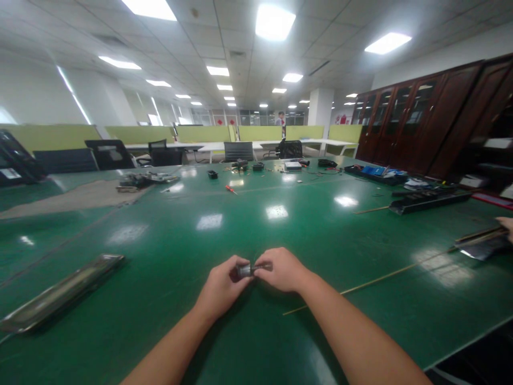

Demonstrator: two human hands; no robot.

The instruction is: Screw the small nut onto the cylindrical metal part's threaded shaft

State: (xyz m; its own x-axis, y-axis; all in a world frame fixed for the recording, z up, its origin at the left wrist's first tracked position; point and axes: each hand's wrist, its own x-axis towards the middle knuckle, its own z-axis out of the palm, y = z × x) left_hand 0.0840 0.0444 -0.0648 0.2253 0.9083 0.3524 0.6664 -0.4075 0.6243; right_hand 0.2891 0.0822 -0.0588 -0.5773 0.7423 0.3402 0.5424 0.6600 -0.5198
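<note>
My left hand (222,286) and my right hand (282,270) meet over the near middle of a green table (248,214). Between their closed fingers they pinch a small dark metal part (247,269), held just above the tabletop. What the part is I cannot make out. A thin wooden stick (360,286) lies on the table just right of my right wrist.
A long flat metal strip (60,291) lies at the near left. At the far right edge another person's hand (505,224) holds a dark flat piece (481,247). A long black bar (428,202), a red screwdriver (230,189), small tools and office chairs sit farther back.
</note>
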